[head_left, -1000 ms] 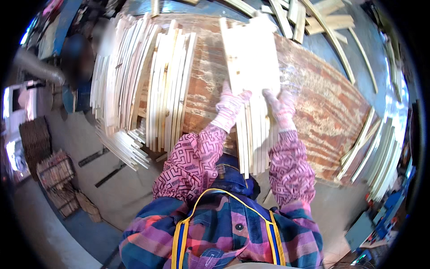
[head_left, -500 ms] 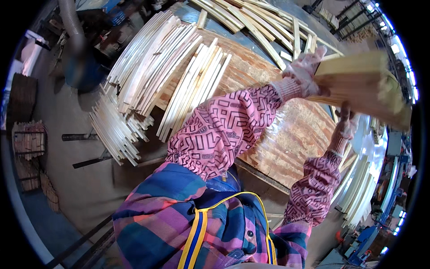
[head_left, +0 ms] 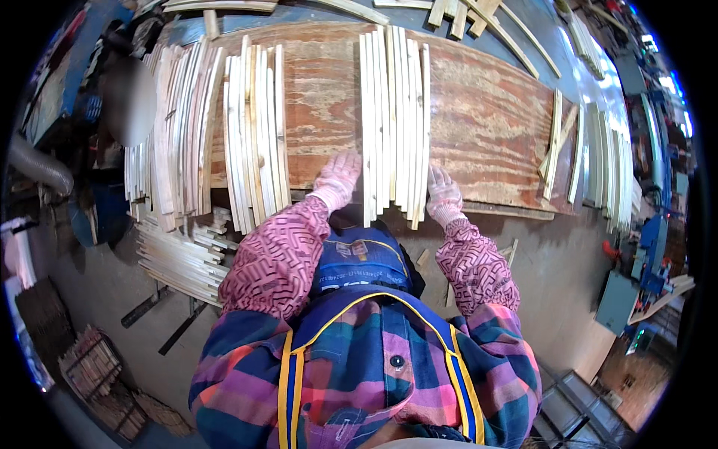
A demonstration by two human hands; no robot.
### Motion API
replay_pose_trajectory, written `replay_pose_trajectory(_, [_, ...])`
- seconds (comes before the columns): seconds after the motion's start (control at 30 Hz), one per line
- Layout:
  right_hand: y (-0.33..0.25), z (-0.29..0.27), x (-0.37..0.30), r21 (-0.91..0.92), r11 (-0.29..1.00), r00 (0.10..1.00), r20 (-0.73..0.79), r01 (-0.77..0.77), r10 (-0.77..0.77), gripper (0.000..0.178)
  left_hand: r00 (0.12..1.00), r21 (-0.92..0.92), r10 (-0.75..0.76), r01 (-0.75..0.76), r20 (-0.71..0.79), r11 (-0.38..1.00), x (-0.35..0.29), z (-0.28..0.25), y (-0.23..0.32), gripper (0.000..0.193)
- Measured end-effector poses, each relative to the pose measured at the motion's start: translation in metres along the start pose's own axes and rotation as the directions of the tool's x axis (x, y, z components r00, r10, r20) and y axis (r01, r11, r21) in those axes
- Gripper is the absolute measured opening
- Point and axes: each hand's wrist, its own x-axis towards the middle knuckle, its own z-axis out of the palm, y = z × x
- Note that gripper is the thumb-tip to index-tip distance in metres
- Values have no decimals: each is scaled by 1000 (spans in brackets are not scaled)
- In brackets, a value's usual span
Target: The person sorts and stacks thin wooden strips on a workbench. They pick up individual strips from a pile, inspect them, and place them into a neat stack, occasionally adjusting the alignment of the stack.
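Observation:
In front of me a bundle of long pale wooden strips (head_left: 394,127) lies side by side on a plywood board (head_left: 490,105), with the near ends uneven and jutting past its edge. My left hand (head_left: 338,178), in a pale pinkish glove, is just left of the bundle, fingers stretched out toward it. On the other side my right hand (head_left: 444,194), gloved alike, has its extended fingers against or very close to the outermost strip. Neither hand is wrapped round anything. Another group of strips (head_left: 256,135) lies left of my left hand.
More strips (head_left: 187,127) are piled at the board's left end, with a lower stack (head_left: 179,251) beside it. Short crossed pieces (head_left: 557,146) rest at the right end, near a curved-looking stack (head_left: 609,165). Loose offcuts (head_left: 456,15) lie beyond the board.
Half a second ago both hands held a wooden bundle raised at the right. Now strips lie on the board between my open hands, and the view has swung round to face the board.

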Motion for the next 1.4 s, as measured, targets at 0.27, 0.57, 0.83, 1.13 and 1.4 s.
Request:
replay_pose_trajectory(0.27, [14,11,10,931,333,869,-35,-151,493,49,989,-651,-144,122,21,749,7,-31,-25,65])
replay_pose_trajectory(0.57, [22,7,32,881,252,889,307,-400,339,62,901,-545,-290,427,322,721,51,-69,7,96])
replay_pose_trajectory(0.83, [103,7,18,867,356,881,174,-349,441,56,906,-539,-44,288,420,792,95,-62,80,111])
replay_pose_trajectory(1.13, [251,47,-47,798,-210,638,584,-565,502,56,828,-712,268,206,492,672,161,-71,224,116])
replay_pose_trajectory(1.4, [188,121,-145,816,-576,524,514,-52,679,48,859,-836,237,317,453,448,164,-68,229,96])
